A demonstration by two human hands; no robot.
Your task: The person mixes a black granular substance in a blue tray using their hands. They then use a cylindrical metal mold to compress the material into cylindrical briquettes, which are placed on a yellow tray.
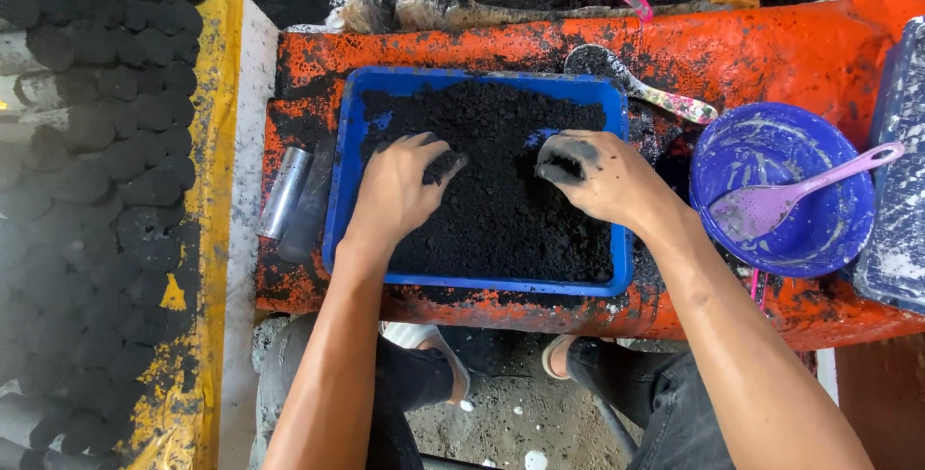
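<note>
Left hand (397,186) and right hand (599,173) each pinch black powder (501,210) in one blue tray (339,191); one blue bowl (819,239), two scoops beside

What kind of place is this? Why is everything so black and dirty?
It looks like a small workshop, maybe for making charcoal lumps. Both hands, left hand and right hand, dig into black powder in a blue tray, and rows of round black lumps lie alongside on yellow sheeting.

One blue tray (339,191) of black powder (501,200) sits on the worktop (771,46), with one blue bowl (809,239). Two spoons: one pink (800,191), one soiled (631,85). Two metal tubes (286,191) lie at the left edge.
</note>
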